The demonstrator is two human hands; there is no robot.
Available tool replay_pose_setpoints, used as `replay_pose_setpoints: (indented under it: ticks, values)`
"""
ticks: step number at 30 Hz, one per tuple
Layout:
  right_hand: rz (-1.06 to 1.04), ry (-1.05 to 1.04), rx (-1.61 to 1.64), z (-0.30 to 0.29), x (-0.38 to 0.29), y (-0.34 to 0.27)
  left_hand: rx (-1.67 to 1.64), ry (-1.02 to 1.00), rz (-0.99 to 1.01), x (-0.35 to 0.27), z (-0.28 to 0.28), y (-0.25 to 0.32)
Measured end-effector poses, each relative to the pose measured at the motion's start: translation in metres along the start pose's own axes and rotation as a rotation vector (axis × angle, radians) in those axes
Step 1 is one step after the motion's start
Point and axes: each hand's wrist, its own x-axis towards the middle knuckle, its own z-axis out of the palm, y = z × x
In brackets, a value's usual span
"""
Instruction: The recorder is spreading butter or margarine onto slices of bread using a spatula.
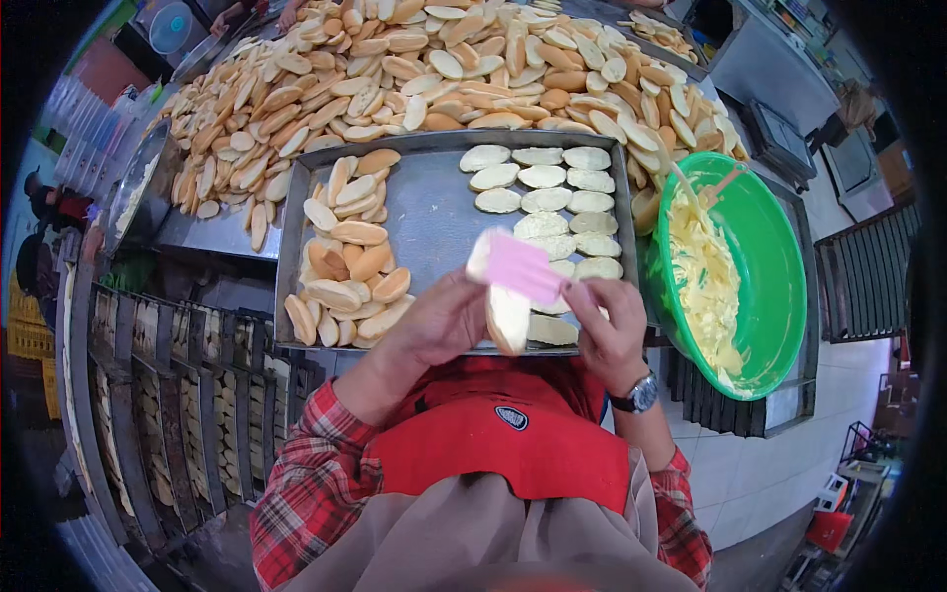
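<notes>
My left hand (pixel 453 314) holds a slice of bread (pixel 507 320) over the near edge of a metal tray (pixel 422 222). Between the fingers of my right hand (pixel 612 325) is a pink spatula (pixel 524 268), its blade lying across the bread and blurred. Rows of pale, coated bread slices (pixel 542 176) fill the tray's right side. Plain slices (pixel 358 232) lie heaped along its left side. To the right stands a green plastic basin (pixel 773 274) with pale yellow cream (pixel 703 288) and utensil handles in it.
A large heap of sliced bread (pixel 444 74) covers the table behind the tray. A metal bowl (pixel 152 185) with white contents stands at the left. Below it is a rack (pixel 177 392) of loaded trays. Another person's hand (pixel 220 27) shows at the top left.
</notes>
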Motion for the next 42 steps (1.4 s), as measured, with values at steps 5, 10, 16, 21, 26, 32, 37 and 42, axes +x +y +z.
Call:
replay_pose_setpoints:
  ticks: [5, 10, 16, 21, 26, 32, 37, 42]
  values:
    - [0.184, 0.017, 0.101, 0.002, 0.009, 0.018, 0.324, 0.053, 0.131, -0.004, 0.003, 0.007]
    - [0.193, -0.191, 0.198, -0.022, -0.004, 0.012, 0.371, 0.171, 0.459, -0.002, 0.009, 0.039]
    - [0.145, -0.152, 0.038, -0.015, -0.008, 0.007, 0.433, 0.137, 0.544, 0.009, 0.001, 0.041]
    - [0.214, -0.12, 0.046, -0.01, -0.02, 0.019, 0.545, 0.2, 0.573, 0.014, -0.005, 0.05]
    - [0.228, -0.135, 0.073, 0.0, -0.024, 0.021, 0.655, 0.269, 0.551, 0.027, -0.01, 0.05]
    - [0.497, 0.047, 0.312, -0.014, -0.039, 0.029, 1.426, 0.519, 0.285, 0.049, -0.106, 0.068]
    - [0.5, 0.055, 0.336, -0.011, -0.044, 0.029, 1.825, 0.547, 0.188, 0.077, -0.122, 0.061]
    - [0.538, 0.046, 0.396, -0.008, -0.06, 0.035, 2.134, 0.187, 0.342, 0.066, -0.071, 0.045]
